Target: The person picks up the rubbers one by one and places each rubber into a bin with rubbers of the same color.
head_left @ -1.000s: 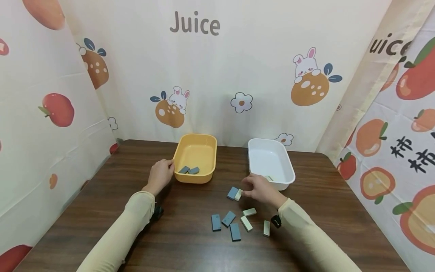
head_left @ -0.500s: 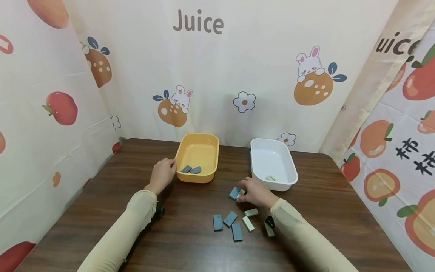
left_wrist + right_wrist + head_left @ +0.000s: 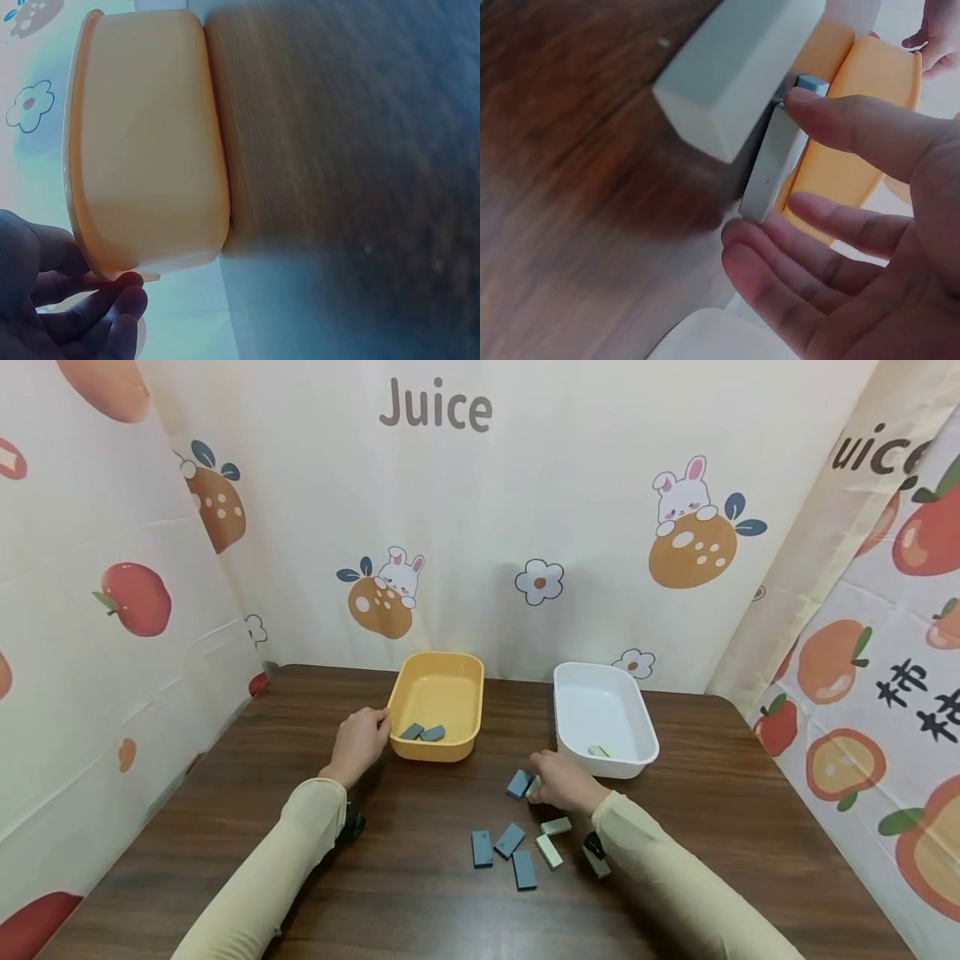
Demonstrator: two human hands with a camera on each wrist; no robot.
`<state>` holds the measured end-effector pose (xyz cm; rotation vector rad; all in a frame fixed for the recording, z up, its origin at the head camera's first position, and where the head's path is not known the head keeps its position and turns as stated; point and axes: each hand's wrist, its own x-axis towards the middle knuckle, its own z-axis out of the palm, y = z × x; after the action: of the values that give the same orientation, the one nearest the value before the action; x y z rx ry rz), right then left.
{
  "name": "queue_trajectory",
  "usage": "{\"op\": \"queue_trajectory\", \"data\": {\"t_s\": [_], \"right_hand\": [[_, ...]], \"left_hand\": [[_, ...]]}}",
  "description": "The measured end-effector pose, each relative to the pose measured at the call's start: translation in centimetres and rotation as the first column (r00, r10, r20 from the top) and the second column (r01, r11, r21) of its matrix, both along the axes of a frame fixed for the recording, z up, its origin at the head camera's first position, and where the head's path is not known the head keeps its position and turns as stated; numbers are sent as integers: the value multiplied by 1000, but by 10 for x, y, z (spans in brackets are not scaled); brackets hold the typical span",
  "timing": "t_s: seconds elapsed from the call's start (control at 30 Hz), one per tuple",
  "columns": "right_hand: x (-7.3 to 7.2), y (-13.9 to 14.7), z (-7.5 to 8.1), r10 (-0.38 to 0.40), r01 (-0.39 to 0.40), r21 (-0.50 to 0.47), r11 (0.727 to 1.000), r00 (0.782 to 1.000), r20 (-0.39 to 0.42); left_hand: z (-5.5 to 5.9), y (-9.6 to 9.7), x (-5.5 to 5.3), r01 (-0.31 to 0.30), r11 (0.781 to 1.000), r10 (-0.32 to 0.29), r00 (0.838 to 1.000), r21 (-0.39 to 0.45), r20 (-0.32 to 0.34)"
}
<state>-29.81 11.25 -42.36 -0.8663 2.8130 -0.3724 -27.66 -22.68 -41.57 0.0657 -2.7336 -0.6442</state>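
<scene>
My left hand (image 3: 358,746) grips the near left rim of a yellow tray (image 3: 435,753); in the left wrist view, thumb and fingers pinch the tray's edge (image 3: 73,165). Two blue-grey blocks (image 3: 432,734) lie inside that tray. Right of centre, my right hand (image 3: 566,781) pinches a small cream block (image 3: 769,169) by its ends, thumb at one and fingers at the other. A blue-grey block (image 3: 518,783) lies close beside it. Behind this hand stands a white tray (image 3: 615,769) with cream blocks (image 3: 602,751) at its near end.
Several blue-grey blocks (image 3: 524,870) lie nearer on the brown table (image 3: 405,877). Cream blocks (image 3: 549,852) lie to their right, one (image 3: 597,862) partly under the right wrist. A fruit-print curtain (image 3: 465,510) hangs behind the table.
My right hand has shifted slightly nearer and closed its fingers around the cream block by the blue-grey one. My left hand stays on the yellow tray's rim.
</scene>
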Motion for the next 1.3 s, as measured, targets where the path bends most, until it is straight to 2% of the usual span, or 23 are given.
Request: {"op": "queue_trajectory", "data": {"t_s": [0.23, 0.57, 0.73, 0.93, 1.3], "right_hand": [[1, 11, 3, -9, 10, -41, 999, 1000, 15], [-1, 21, 22, -5, 7, -90, 996, 1000, 26], [-1, 24, 29, 6, -7, -93, 996, 1000, -13], [-1, 29, 39, -5, 3, -102, 995, 1000, -19], [-10, 40, 55, -12, 1, -121, 993, 996, -89]], "left_hand": [[-2, -1, -1, 2, 1000, -2, 1000, 16, 5], [-2, -1, -4, 2, 1000, -2, 999, 12, -35], [-3, -2, -4, 1, 1000, -1, 1000, 13, -27], [-4, -2, -3, 1, 1000, 0, 1000, 21, -26], [-4, -2, -1, 0, 1000, 1, 1000, 28, -21]]}}
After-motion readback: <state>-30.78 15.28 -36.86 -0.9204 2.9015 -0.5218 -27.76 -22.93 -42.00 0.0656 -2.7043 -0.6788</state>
